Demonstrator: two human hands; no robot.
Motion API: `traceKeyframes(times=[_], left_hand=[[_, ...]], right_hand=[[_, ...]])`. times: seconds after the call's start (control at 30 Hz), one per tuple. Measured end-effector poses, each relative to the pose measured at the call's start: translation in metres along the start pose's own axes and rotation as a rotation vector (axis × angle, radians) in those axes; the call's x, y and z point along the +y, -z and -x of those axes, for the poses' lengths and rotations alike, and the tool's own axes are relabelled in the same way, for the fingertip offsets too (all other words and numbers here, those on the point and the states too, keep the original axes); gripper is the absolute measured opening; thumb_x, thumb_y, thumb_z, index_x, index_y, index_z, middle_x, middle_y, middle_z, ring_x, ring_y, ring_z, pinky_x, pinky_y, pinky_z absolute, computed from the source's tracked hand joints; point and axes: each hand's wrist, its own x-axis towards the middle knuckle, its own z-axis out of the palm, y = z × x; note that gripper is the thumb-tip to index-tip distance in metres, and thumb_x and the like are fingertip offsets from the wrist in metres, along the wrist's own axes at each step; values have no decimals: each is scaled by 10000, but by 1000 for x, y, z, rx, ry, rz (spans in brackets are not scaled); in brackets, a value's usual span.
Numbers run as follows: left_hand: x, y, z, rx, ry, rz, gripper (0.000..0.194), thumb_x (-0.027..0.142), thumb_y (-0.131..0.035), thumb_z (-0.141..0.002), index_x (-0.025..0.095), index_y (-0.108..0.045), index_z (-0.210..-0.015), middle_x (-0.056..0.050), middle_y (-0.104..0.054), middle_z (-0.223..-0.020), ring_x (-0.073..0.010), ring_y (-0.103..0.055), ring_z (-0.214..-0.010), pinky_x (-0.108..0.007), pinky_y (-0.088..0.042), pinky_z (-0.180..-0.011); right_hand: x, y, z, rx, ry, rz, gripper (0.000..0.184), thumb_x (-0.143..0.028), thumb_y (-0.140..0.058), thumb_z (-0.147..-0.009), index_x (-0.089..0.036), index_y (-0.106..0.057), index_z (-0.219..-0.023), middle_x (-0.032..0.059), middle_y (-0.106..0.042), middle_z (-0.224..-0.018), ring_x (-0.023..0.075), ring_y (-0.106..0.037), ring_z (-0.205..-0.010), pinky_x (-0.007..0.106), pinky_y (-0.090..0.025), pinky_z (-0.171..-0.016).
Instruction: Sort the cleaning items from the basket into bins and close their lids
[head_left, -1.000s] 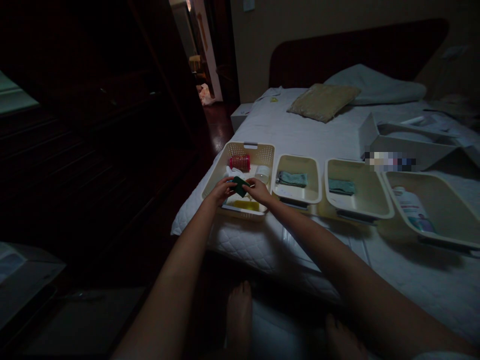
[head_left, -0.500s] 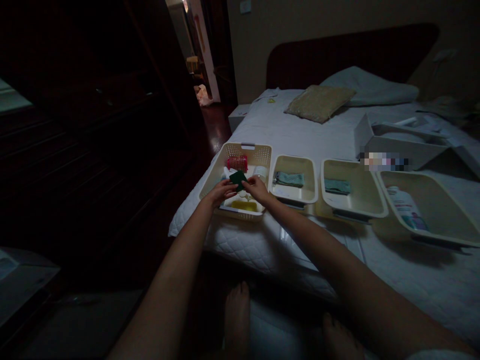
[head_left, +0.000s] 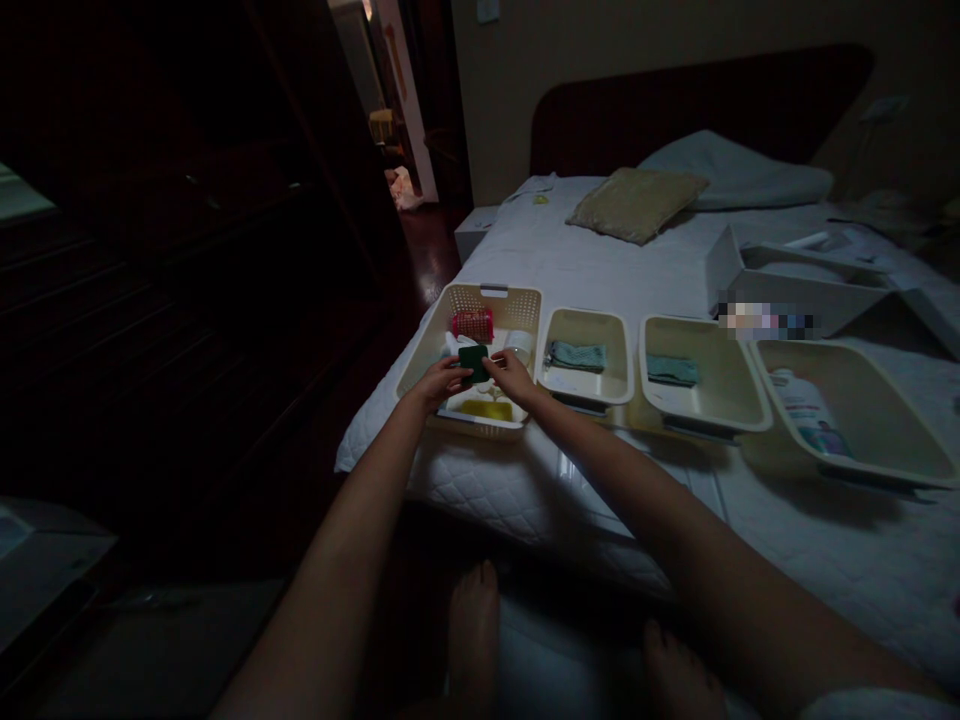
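Observation:
A small, flat dark green scouring pad point(head_left: 473, 364) is held over the large perforated basket point(head_left: 409, 385). My left hand point(head_left: 444, 381) grips it by its left edge, and my right hand point(head_left: 511, 378) pinches the right edge. Under and around my hands in the basket lie a yellow sponge-like block point(head_left: 486, 410), a red perforated container point(head_left: 472, 325) and a whitish container point(head_left: 517, 343). Dim light and my fingers hide other small items there.
Right of the basket on the bed point(head_left: 465, 490) stand three cream bins: one with a folded grey-green cloth point(head_left: 579, 356), one with a similar cloth point(head_left: 671, 370), one with a white bottle point(head_left: 808, 410). Behind them lie a pillow point(head_left: 637, 205) and a white box point(head_left: 724, 265).
The scouring pad has turned from a tilted angle to lie squarer between my hands. Both hands stay over the basket, and the camera view has shifted slightly.

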Motion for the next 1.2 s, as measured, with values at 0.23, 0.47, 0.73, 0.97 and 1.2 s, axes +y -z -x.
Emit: traceKeyframes(times=[0.23,0.47,0.73,0.97,1.2], left_hand=[[-3,1,-1,-63,39,-128,408,62,-752,-527,171,-596,-888,-15,-644,-838,-157,-645,-763,-390,-495,-854],[-6,6,-5,-134,35,-144,425,108,-802,-463,163,-627,-846,-23,-652,-841,-165,-636,-776,-381,-492,-831],[-6,8,-6,-118,-41,-12,359,124,-791,-517,136,-625,-835,-39,-673,-814,-164,-656,-794,-345,-483,-851],[-2,6,-3,-67,-83,22,256,75,-751,-527,122,-639,-752,-24,-687,-754,-137,-652,-720,-287,-497,-796],[2,-1,0,-19,-23,10,223,6,-686,-588,114,-618,-771,-24,-678,-703,-122,-654,-675,-259,-501,-776]], right_hand=[[5,-2,-7,33,-21,-20,294,-377,-569,-790,-164,-520,-987,55,-610,-896,149,-600,-776,293,-495,-706],[13,-2,-13,35,63,10,179,-301,-591,-753,-163,-571,-864,29,-615,-845,154,-591,-810,333,-475,-810],[7,2,-12,115,15,-224,185,-285,-607,-763,-181,-505,-877,7,-579,-826,120,-577,-741,313,-514,-731],[5,3,-10,57,-45,-354,134,-249,-573,-808,-187,-479,-881,7,-559,-869,91,-577,-721,286,-530,-686],[6,3,-9,39,-47,-327,98,-189,-566,-801,-181,-479,-846,-9,-538,-814,88,-568,-688,283,-521,-671]])
